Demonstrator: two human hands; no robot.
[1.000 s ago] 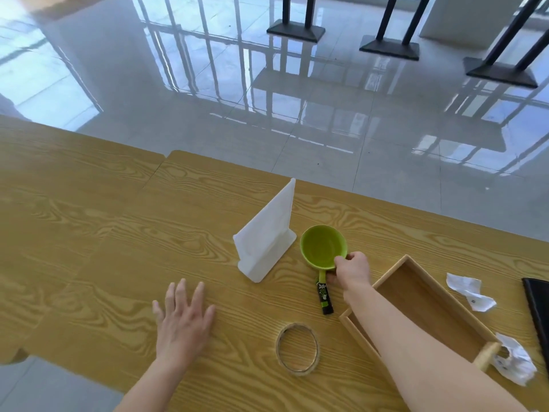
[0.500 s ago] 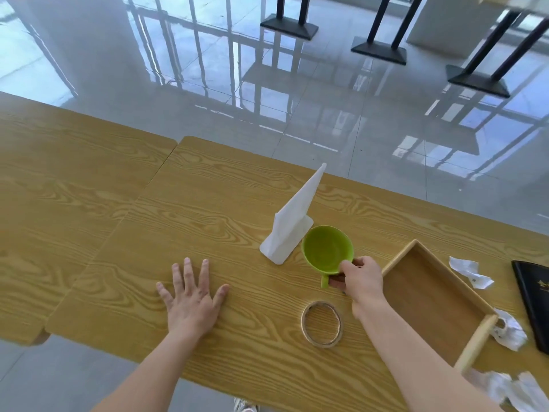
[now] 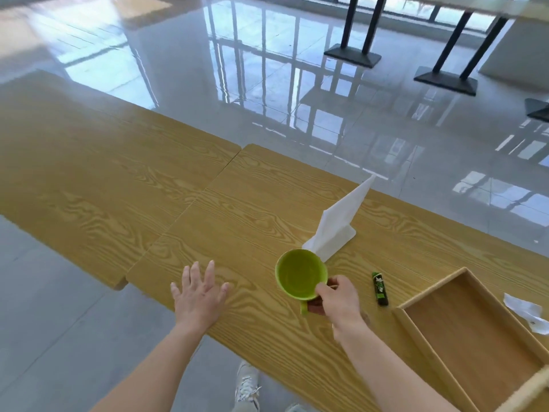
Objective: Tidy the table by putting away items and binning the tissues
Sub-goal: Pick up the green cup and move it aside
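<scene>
Cup [image 3: 300,273] pinched at its handle by right hand [image 3: 338,301], fingers curled, over the table [image 3: 252,203] near its front edge; left hand [image 3: 199,295] flat, fingers spread. Green tube [image 3: 379,289] and crumpled tissue [image 3: 524,312] lying out either side of the tray [image 3: 475,322]: judged early going.

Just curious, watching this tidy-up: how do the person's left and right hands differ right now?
The left hand lies flat, fingers spread, on the light wooden table; the right hand curls its fingers round the handle of the round green cup. The left hand holds nothing; the right hand holds that cup. Both are bare.
</scene>
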